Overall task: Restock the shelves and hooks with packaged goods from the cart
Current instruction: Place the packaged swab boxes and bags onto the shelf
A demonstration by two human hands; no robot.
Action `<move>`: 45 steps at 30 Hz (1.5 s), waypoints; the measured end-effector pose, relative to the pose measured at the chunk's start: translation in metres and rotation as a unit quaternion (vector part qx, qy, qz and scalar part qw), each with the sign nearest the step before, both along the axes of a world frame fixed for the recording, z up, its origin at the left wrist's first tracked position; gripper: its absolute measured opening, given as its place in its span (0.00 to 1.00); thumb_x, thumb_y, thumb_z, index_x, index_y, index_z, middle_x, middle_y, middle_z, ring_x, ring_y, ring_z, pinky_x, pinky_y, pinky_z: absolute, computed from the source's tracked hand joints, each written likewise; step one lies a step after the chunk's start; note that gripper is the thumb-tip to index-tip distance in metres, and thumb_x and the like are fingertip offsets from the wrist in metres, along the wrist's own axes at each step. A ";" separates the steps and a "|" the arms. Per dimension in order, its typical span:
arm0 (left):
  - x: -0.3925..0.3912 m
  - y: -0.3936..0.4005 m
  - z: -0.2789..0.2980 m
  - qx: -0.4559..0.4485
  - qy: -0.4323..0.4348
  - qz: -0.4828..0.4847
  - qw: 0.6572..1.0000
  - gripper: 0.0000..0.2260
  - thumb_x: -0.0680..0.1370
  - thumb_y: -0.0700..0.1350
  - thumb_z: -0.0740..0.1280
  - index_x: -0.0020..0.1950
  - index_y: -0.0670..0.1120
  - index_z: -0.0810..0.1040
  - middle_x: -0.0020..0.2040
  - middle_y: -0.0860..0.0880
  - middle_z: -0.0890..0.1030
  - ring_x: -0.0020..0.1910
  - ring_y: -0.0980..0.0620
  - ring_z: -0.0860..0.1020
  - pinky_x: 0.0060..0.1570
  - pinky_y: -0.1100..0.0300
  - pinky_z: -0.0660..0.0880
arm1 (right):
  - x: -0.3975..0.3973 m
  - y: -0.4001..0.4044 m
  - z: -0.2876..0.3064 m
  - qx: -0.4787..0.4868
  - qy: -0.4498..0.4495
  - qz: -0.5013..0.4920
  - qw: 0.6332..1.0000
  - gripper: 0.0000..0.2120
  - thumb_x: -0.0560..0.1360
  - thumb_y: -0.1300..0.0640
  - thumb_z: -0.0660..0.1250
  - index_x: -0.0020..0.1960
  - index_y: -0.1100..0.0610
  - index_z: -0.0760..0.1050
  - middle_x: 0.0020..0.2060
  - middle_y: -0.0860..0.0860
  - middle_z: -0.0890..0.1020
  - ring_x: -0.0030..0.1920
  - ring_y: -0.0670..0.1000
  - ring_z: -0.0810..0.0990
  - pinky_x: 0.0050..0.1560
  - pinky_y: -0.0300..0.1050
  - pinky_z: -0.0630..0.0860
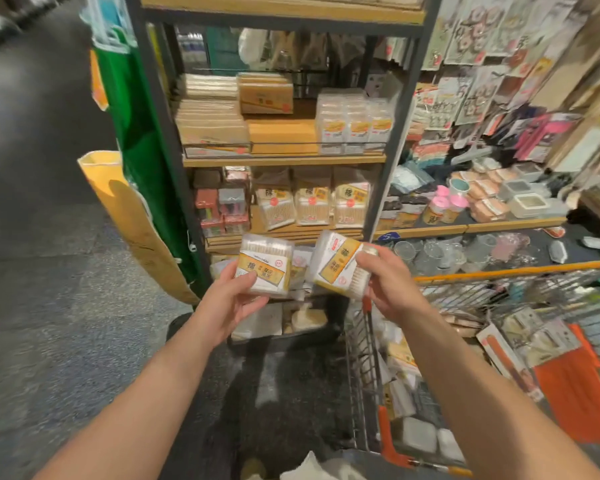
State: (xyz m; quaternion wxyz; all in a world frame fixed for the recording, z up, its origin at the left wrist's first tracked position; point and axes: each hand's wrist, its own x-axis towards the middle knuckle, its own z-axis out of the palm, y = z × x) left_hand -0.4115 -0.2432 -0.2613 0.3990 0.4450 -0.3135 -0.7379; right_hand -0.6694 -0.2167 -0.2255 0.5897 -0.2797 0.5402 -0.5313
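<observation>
The shelf rack (284, 161) filled the middle of the view, dark metal posts on either side and wooden boards across, and the grey floor (42, 306) lay wide open to its left. Down at the right stood the wire cart (368, 375), orange trim on its rim, its near corner just beside the rack's right post, and packets were heaped inside it. Beyond the cart ran a long counter (482, 225) of small goods under a wall of hanging packs. On the rack's upper board a bare strip of wood (281, 133) showed between flat stacks at the left and a clear-box stack (354, 123) at the right. The board below was lined edge to edge with swab bags (312, 202). And in front of that board's lip, both hands were up! The left hand (232, 299) gripped a cotton swab box (264, 268) from beneath, thumb curled over its label. The right hand (385, 285) pinched a second swab box (336, 263), tilted, at its right edge. The two boxes sat near each other, not touching
</observation>
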 end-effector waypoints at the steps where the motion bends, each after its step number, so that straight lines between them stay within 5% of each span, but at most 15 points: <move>1: 0.005 -0.003 0.001 0.001 0.005 0.010 1.000 0.15 0.81 0.39 0.61 0.66 0.51 0.72 0.55 0.48 0.84 0.56 0.48 0.81 0.54 0.53 0.78 | 0.007 -0.004 0.002 0.000 -0.012 0.009 1.000 0.11 0.81 0.63 0.60 0.62 0.63 0.72 0.49 0.58 0.85 0.51 0.57 0.84 0.55 0.59 0.80; 6: 0.024 -0.026 0.011 -0.018 0.023 0.029 0.999 0.14 0.80 0.40 0.61 0.66 0.49 0.72 0.53 0.48 0.84 0.53 0.49 0.83 0.46 0.58 0.81 | 0.036 -0.040 0.020 0.040 0.094 0.129 0.986 0.11 0.83 0.51 0.56 0.63 0.53 0.70 0.51 0.53 0.83 0.45 0.52 0.85 0.49 0.60 0.79; 9: 0.030 -0.043 0.016 -0.027 0.027 0.027 0.999 0.15 0.79 0.42 0.64 0.66 0.49 0.73 0.54 0.48 0.85 0.53 0.50 0.83 0.42 0.61 0.81 | 0.041 -0.065 0.030 0.053 0.174 0.192 0.964 0.18 0.81 0.50 0.62 0.69 0.52 0.63 0.57 0.54 0.80 0.51 0.50 0.82 0.50 0.53 0.80; 14: 0.031 -0.079 0.021 -0.043 0.018 0.019 0.999 0.17 0.78 0.41 0.65 0.67 0.48 0.72 0.55 0.48 0.84 0.56 0.48 0.81 0.42 0.60 0.82 | 0.027 -0.105 0.033 0.063 0.097 0.219 0.969 0.34 0.67 0.61 0.76 0.69 0.57 0.65 0.59 0.57 0.82 0.59 0.58 0.81 0.65 0.63 0.73; 18: 0.018 -0.118 0.034 -0.045 0.028 0.023 0.998 0.26 0.72 0.43 0.70 0.70 0.48 0.70 0.61 0.43 0.81 0.57 0.47 0.81 0.42 0.58 0.82 | 0.012 -0.140 0.057 0.018 0.142 0.227 0.963 0.17 0.70 0.64 0.73 0.58 0.58 0.77 0.51 0.56 0.85 0.55 0.58 0.83 0.67 0.63 0.70; 21: 0.001 -0.151 0.058 -0.080 0.029 0.000 0.996 0.31 0.69 0.42 0.72 0.71 0.46 0.68 0.63 0.41 0.80 0.55 0.46 0.82 0.41 0.58 0.82 | -0.008 -0.166 0.093 -0.016 0.197 0.231 0.953 0.22 0.64 0.51 0.75 0.57 0.53 0.78 0.51 0.53 0.86 0.57 0.60 0.82 0.65 0.66 0.69; 24: -0.017 -0.181 0.093 -0.154 0.003 -0.040 0.987 0.38 0.59 0.45 0.76 0.68 0.47 0.70 0.56 0.45 0.83 0.49 0.47 0.84 0.43 0.57 0.81 | -0.028 -0.190 0.136 -0.049 0.262 0.273 0.924 0.16 0.74 0.51 0.70 0.61 0.48 0.74 0.50 0.49 0.85 0.56 0.58 0.82 0.61 0.63 0.72; 27: -0.037 -0.207 0.124 -0.208 0.009 -0.048 0.977 0.33 0.62 0.43 0.75 0.66 0.49 0.70 0.51 0.47 0.85 0.48 0.48 0.84 0.42 0.54 0.81 | -0.043 -0.210 0.180 -0.096 0.345 0.311 0.880 0.22 0.77 0.51 0.69 0.69 0.50 0.68 0.49 0.48 0.84 0.53 0.54 0.83 0.55 0.62 0.77; 31: -0.056 -0.238 0.167 -0.268 -0.007 -0.037 0.963 0.20 0.70 0.48 0.65 0.62 0.51 0.73 0.49 0.51 0.85 0.48 0.51 0.83 0.44 0.53 0.80 | -0.059 -0.234 0.231 -0.124 0.376 0.285 0.873 0.33 0.68 0.56 0.74 0.69 0.53 0.65 0.52 0.48 0.82 0.46 0.52 0.85 0.38 0.49 0.80; 35: -0.067 -0.263 0.222 -0.348 -0.024 -0.022 0.937 0.16 0.71 0.50 0.64 0.58 0.49 0.74 0.45 0.52 0.85 0.45 0.53 0.83 0.41 0.58 0.79 | -0.070 -0.257 0.275 -0.180 0.387 0.226 0.876 0.20 0.71 0.62 0.74 0.59 0.52 0.71 0.47 0.49 0.82 0.40 0.47 0.83 0.34 0.40 0.78; 42: -0.079 -0.306 0.282 -0.430 -0.078 0.042 0.898 0.21 0.75 0.53 0.64 0.63 0.43 0.75 0.53 0.51 0.83 0.55 0.51 0.81 0.56 0.55 0.74 | -0.071 -0.294 0.317 -0.260 0.378 0.119 0.881 0.27 0.56 0.50 0.79 0.53 0.50 0.76 0.52 0.50 0.83 0.47 0.53 0.84 0.43 0.51 0.79; 45: -0.073 -0.328 0.295 -0.418 -0.100 0.064 0.901 0.18 0.74 0.52 0.68 0.60 0.46 0.76 0.53 0.50 0.84 0.55 0.52 0.82 0.54 0.55 0.74 | -0.072 -0.315 0.326 -0.280 0.405 0.109 0.864 0.25 0.63 0.53 0.78 0.58 0.52 0.76 0.55 0.49 0.83 0.51 0.55 0.84 0.45 0.54 0.79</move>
